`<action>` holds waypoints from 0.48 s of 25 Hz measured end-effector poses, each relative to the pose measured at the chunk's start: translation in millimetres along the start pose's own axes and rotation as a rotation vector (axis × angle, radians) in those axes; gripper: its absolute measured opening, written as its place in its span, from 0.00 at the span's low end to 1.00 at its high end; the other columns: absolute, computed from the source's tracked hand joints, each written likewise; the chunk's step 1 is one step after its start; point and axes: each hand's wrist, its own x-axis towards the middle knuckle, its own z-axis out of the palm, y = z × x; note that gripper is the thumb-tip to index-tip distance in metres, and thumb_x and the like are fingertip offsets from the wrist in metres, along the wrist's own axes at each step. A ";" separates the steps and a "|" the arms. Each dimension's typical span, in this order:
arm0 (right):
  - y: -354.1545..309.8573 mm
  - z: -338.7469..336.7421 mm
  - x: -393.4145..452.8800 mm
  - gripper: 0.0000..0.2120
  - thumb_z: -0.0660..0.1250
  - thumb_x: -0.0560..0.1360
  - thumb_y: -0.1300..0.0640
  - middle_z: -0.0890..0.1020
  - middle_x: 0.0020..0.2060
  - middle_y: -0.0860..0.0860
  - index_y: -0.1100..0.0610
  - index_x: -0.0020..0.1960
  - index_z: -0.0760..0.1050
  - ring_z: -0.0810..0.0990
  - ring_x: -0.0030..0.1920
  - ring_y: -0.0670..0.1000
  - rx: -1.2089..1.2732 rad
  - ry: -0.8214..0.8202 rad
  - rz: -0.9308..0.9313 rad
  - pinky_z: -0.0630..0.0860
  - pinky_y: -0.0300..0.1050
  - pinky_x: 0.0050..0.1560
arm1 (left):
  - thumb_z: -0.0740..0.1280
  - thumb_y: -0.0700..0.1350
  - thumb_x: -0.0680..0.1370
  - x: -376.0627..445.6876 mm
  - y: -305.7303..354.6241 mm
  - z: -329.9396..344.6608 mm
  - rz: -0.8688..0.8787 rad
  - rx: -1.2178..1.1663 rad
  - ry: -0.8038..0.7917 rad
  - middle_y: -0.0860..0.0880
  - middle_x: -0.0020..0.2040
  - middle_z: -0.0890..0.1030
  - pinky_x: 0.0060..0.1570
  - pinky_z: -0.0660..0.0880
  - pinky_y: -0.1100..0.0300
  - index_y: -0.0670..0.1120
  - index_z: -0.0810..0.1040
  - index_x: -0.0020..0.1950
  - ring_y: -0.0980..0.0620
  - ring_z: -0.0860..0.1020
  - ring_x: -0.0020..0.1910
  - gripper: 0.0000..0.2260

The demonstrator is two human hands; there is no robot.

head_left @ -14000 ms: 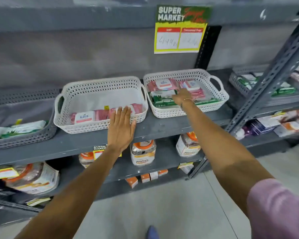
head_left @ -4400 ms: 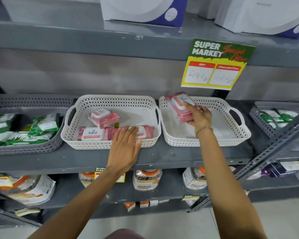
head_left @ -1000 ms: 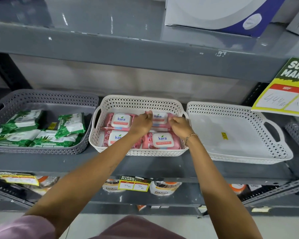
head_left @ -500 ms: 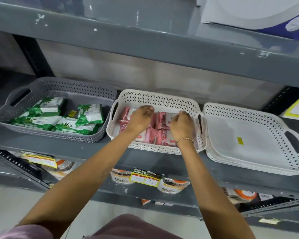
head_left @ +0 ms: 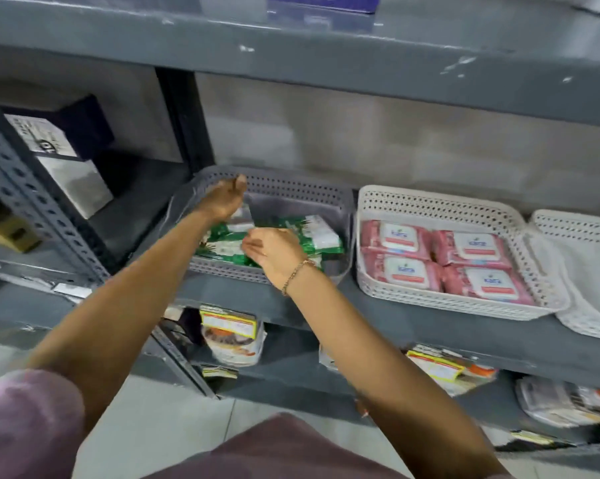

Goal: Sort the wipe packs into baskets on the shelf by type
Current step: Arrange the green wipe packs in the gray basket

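Observation:
A grey perforated basket [head_left: 291,188] on the shelf holds several green wipe packs [head_left: 321,236]. My left hand [head_left: 222,198] reaches into its back left corner, fingers together over the packs; what it touches is hidden. My right hand [head_left: 274,252] hovers at the basket's front, fingers pinched on a green pack. To the right, a white basket [head_left: 430,205] holds several pink wipe packs [head_left: 399,238] laid flat in two rows. A second white basket [head_left: 575,229] at the far right shows bare floor.
The grey upper shelf [head_left: 326,57] hangs low over the baskets. A slotted grey upright [head_left: 39,202] stands left, with boxes [head_left: 67,160] behind it. Packaged goods with price tags [head_left: 229,337] fill the lower shelf.
The view has swung left. Both hands left the pink packs in the middle white basket and moved to the grey basket with the green packs.

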 end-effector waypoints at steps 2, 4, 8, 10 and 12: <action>11.2 23.5 11.3 0.08 0.56 0.76 0.71 0.64 0.30 0.55 0.68 0.42 0.73 0.65 0.30 0.50 -0.011 0.051 0.012 0.59 0.64 0.70 | 0.43 0.64 0.79 7.9 -19.9 -9.4 0.014 0.175 -0.153 0.35 0.60 0.77 0.58 0.69 0.51 0.43 0.76 0.64 0.39 0.75 0.61 0.33; 15.5 39.4 21.1 0.08 0.55 0.76 0.71 0.61 0.29 0.52 0.62 0.43 0.69 0.62 0.28 0.49 -0.093 0.127 0.025 0.54 0.46 0.47 | 0.39 0.71 0.73 11.7 -34.7 -15.0 0.024 0.247 -0.244 0.38 0.63 0.76 0.57 0.68 0.50 0.49 0.73 0.67 0.40 0.73 0.62 0.39; 1.7 45.2 43.9 0.08 0.54 0.78 0.65 0.64 0.30 0.48 0.56 0.43 0.67 0.63 0.29 0.44 -0.431 0.225 -0.007 0.65 0.35 0.29 | 0.39 0.69 0.75 22.3 -52.0 -23.0 0.003 0.146 -0.184 0.35 0.63 0.75 0.57 0.67 0.52 0.43 0.76 0.65 0.39 0.74 0.61 0.40; -5.2 35.9 59.2 0.17 0.53 0.79 0.63 0.64 0.32 0.46 0.52 0.33 0.61 0.63 0.31 0.42 -0.519 0.244 -0.004 0.67 0.33 0.31 | 0.38 0.66 0.77 22.7 -56.9 -21.9 -0.030 0.140 -0.094 0.33 0.60 0.77 0.55 0.68 0.52 0.39 0.77 0.61 0.38 0.75 0.59 0.40; -8.6 26.9 67.8 0.18 0.55 0.80 0.63 0.66 0.33 0.46 0.50 0.32 0.61 0.65 0.32 0.42 -0.611 0.223 -0.025 0.66 0.33 0.34 | 0.39 0.66 0.78 17.1 -60.1 -18.3 -0.061 0.139 0.010 0.32 0.59 0.77 0.53 0.69 0.50 0.39 0.77 0.60 0.37 0.76 0.58 0.39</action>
